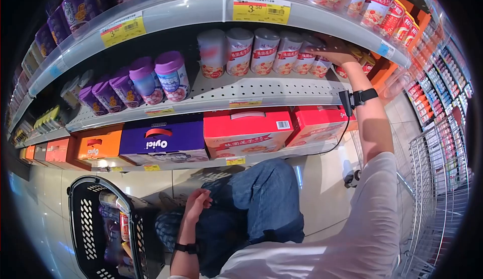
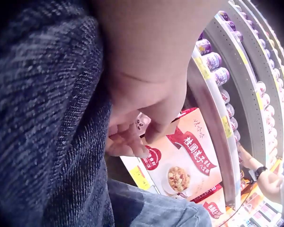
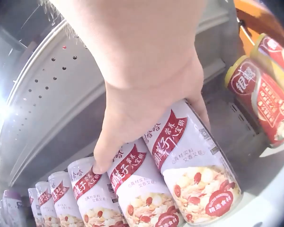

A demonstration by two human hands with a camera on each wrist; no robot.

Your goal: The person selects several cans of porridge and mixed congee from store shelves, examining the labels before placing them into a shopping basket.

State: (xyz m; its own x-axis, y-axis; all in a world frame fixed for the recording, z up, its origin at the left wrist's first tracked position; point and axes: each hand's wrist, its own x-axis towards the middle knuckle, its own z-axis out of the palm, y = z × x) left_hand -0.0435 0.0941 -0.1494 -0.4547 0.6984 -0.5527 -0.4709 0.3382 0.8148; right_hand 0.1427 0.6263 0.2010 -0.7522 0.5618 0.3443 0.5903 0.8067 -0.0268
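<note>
In the right wrist view my right hand (image 3: 142, 106) reaches over the end of a row of white-and-red porridge cans. Its thumb presses beside the second can (image 3: 144, 194), while the fingers curl down the far side of the end can (image 3: 199, 165); the hand spans both. The head view shows this right hand (image 1: 332, 53) at the right end of the row, partly hidden under the upper shelf. Above my jeans, my left hand (image 1: 197, 201) hangs loosely curled and holds nothing. The left wrist view has this hand (image 2: 142, 106) beside the denim leg.
A black basket (image 1: 76, 218) with several cans inside stands on the floor at left. Purple-lidded cups (image 1: 171, 75) share the middle shelf (image 1: 211, 92). Red gift boxes (image 1: 246, 133) and a purple box (image 1: 163, 138) line the bottom shelf. A wire shopping cart (image 1: 427, 178) stands at right.
</note>
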